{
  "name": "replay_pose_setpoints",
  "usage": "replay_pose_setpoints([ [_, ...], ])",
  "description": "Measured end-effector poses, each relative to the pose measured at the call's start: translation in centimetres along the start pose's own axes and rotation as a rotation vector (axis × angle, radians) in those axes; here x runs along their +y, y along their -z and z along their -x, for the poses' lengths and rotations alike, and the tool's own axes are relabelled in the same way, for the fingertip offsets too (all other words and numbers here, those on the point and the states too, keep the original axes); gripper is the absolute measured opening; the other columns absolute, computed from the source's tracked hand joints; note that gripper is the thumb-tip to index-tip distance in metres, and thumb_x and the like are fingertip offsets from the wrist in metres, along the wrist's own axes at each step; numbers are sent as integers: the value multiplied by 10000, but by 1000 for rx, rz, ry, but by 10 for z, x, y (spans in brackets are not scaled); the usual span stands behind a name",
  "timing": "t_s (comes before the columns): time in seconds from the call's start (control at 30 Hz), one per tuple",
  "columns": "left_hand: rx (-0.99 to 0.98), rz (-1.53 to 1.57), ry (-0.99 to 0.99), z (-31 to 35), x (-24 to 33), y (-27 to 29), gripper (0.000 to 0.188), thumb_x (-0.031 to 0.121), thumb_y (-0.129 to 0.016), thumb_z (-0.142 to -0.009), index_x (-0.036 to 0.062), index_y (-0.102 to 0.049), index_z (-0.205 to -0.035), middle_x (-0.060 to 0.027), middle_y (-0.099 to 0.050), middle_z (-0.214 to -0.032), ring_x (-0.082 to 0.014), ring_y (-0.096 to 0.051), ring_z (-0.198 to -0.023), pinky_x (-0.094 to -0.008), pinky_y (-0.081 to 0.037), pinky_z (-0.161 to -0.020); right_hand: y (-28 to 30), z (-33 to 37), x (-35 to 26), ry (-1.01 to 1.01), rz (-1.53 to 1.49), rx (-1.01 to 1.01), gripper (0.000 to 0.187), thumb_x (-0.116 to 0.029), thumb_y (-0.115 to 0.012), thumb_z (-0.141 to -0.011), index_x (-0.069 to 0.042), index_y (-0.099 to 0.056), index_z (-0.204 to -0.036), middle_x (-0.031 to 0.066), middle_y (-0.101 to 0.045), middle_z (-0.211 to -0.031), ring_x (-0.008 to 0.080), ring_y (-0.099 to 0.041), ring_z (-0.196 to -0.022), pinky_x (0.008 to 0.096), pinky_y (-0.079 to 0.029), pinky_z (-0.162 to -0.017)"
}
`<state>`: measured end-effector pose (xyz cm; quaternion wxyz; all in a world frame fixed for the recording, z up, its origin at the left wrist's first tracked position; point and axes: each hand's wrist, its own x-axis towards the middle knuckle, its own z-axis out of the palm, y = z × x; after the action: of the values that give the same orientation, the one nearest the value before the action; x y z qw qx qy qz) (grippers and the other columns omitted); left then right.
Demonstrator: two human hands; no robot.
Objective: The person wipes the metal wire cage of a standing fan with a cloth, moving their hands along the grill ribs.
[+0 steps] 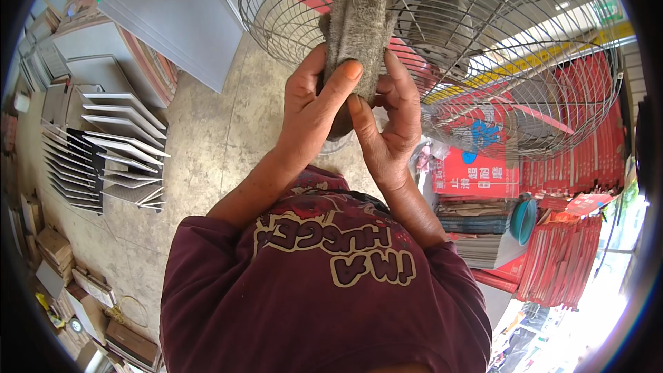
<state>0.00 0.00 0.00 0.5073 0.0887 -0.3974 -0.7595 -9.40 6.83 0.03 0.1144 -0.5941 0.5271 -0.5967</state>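
Observation:
Both hands grip a dust-covered, box-like grey part point(356, 31), held upright in front of the wire cage of a large fan point(476, 48). Whether this part is joined to the fan cannot be made out. My left hand point(319, 93) wraps its left side, thumb lying across the near face. On the opposite side is my right hand point(390, 117), its thumb at the lower edge and its fingers along the right side. Something dark shows under the part between the hands, mostly covered by them. Inside the cage are red fan blades point(414, 62), seen through the wires.
Tile sample boards stand in a black rack point(97, 173) at left. Large grey panels point(173, 17) lean at the upper left. Red cartons point(559, 255) are stacked at right, with a teal round object point(523, 222) beside them. Boxes point(55, 249) lie along the lower left.

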Motion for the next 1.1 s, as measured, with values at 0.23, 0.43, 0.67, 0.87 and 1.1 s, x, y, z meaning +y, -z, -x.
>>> replay_pose_setpoints([
  [0.23,106,318,218,-3,-11,15,196,168,-544,-916,47,-580,-1066,-6,-619,-926,-67,-577,-784,-212,-466,-663,-14,2,8,-200,-187,1,549,-28,-614,-847,-51,-388,-1347,10,-552,-931,57,-514,-784,182,-419,-673],
  [0.43,132,358,299,3,-22,23,215,176,-537,-912,42,-568,-1077,-45,-632,-906,-113,-611,-761,-244,-502,-650,-13,14,20,-306,-204,-15,537,-15,-601,-851,-52,-391,-1344,22,-566,-915,60,-536,-777,178,-430,-672],
  [0.67,154,366,374,9,-22,23,268,212,-535,-905,33,-541,-1104,-84,-629,-861,-160,-629,-730,-277,-527,-638,-14,21,20,-380,-226,9,528,-21,-608,-833,-65,-426,-1327,16,-561,-916,69,-542,-786,195,-464,-683],
  [0.87,154,354,320,11,-23,23,228,182,-544,-906,40,-561,-1083,-53,-624,-889,-124,-615,-729,-266,-523,-623,-13,24,11,-365,-235,9,525,-35,-603,-840,-51,-415,-1331,31,-568,-942,89,-552,-805,221,-471,-708],
  [1.1,93,244,179,4,8,5,189,165,-538,-913,58,-583,-1061,-8,-613,-884,-72,-588,-736,-223,-490,-624,-11,21,1,-96,-79,4,563,-25,-641,-799,-22,-422,-1318,114,-554,-1145,166,-553,-954,274,-473,-763],
])
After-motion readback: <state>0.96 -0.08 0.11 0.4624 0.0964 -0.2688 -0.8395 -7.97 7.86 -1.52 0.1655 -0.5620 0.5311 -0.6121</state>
